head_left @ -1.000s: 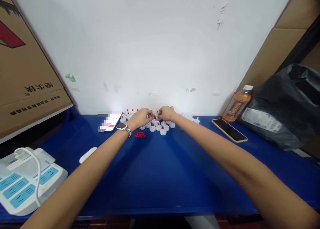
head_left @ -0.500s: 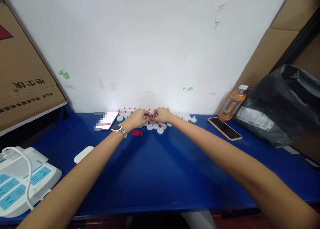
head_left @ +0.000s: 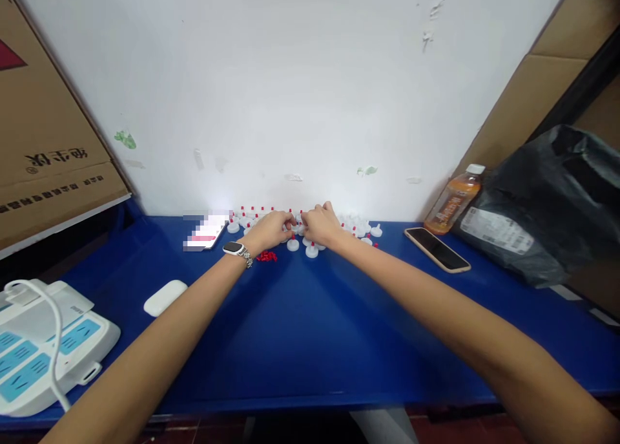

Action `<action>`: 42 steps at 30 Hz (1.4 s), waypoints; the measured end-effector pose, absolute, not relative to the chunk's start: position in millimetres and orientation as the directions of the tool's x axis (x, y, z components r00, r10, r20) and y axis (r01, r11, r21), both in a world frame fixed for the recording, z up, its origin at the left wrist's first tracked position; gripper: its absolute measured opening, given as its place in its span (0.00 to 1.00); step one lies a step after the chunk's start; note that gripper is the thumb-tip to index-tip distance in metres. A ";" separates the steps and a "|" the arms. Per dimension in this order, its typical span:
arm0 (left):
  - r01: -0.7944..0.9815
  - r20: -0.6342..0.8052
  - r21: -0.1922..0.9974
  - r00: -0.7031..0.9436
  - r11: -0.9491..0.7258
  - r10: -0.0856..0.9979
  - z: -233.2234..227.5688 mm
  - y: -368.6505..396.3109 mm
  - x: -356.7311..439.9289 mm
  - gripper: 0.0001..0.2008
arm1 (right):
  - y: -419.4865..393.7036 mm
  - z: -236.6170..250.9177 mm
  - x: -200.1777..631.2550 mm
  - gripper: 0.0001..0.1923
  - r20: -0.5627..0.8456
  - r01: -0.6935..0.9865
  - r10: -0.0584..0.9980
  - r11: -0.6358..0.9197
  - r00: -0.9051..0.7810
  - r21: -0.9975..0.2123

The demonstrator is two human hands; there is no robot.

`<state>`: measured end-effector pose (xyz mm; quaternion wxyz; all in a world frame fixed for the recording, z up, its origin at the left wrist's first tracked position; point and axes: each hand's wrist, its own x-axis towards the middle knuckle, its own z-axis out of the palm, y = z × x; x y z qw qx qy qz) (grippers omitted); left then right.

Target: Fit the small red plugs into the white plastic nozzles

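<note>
Several white plastic nozzle caps [head_left: 311, 251], many with red tips, stand in a cluster along the wall. My left hand [head_left: 271, 229] is closed at the left-middle of the cluster, fingers pinched together close above a red-tipped cap [head_left: 292, 243]. My right hand [head_left: 321, 225] is curled just right of it, fingertips bent down among the caps. Whatever lies between the fingers of either hand is too small or hidden to make out. A little pile of loose red tips [head_left: 267, 256] lies below my left wrist. More white caps [head_left: 358, 223] sit right of my right hand.
On the blue table [head_left: 310, 340] are a lit phone [head_left: 208, 232], a white earphone case [head_left: 165, 298] and a power strip [head_left: 58, 347] at left. Right stand a dark phone [head_left: 436, 249], a drink bottle [head_left: 454, 200] and a black plastic bag [head_left: 537, 205]. A wall [head_left: 310, 95] closes the back.
My hands were nearly touching at the fingertips; now a small gap separates them. The right hand has shifted slightly right and tipped its fingers down toward the caps. The view has shifted slightly.
</note>
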<state>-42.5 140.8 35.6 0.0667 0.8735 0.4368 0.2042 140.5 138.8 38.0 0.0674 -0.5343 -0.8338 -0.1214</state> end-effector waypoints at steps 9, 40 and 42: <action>0.761 0.270 0.229 0.550 -0.607 0.790 35.7 150.2 -24.8 0.07 | 132.9 40.8 137.7 0.10 0.242 0.876 0.841 0.466 -0.483 0.126; 0.669 0.451 0.471 0.377 -0.575 0.809 17.4 92.8 -100.8 0.10 | 147.0 44.0 141.0 0.08 0.104 0.892 0.943 0.333 -0.316 -0.307; 0.663 0.450 0.455 0.405 -0.595 0.796 14.1 90.6 -96.4 0.10 | 137.9 46.5 145.7 0.10 0.166 0.877 0.946 0.322 -0.280 -0.356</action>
